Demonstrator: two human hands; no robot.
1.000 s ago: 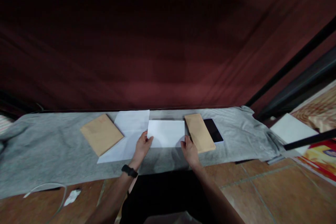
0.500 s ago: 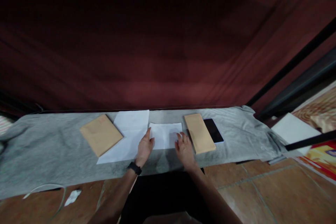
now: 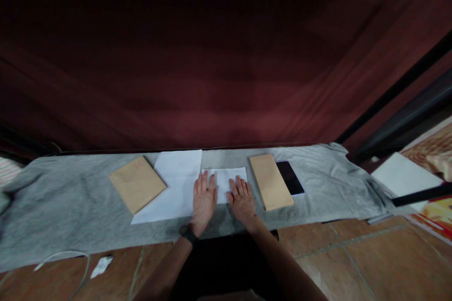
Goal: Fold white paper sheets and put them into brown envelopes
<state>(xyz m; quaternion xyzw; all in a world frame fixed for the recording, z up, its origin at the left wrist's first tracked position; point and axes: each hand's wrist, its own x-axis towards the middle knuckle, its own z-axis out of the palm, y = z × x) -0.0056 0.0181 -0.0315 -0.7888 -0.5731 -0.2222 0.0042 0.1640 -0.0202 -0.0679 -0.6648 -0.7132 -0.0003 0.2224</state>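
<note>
A dark red curtain point(image 3: 212, 80) hangs behind a grey cloth point(image 3: 70, 202) spread over floor tiles. Left of the cloth's middle lies a large white sheet point(image 3: 174, 188), with a brown envelope point(image 3: 137, 183) overlapping its left edge. A narrower brown envelope point(image 3: 270, 181) lies right of the middle, with a black phone point(image 3: 290, 177) just beside it. Between the sheet and this envelope, towards the cloth's far edge, lies a folded white paper point(image 3: 223, 178). The left hand point(image 3: 204, 202) and right hand point(image 3: 242, 201) rest flat on it, fingers stretched out, grasping nothing.
</note>
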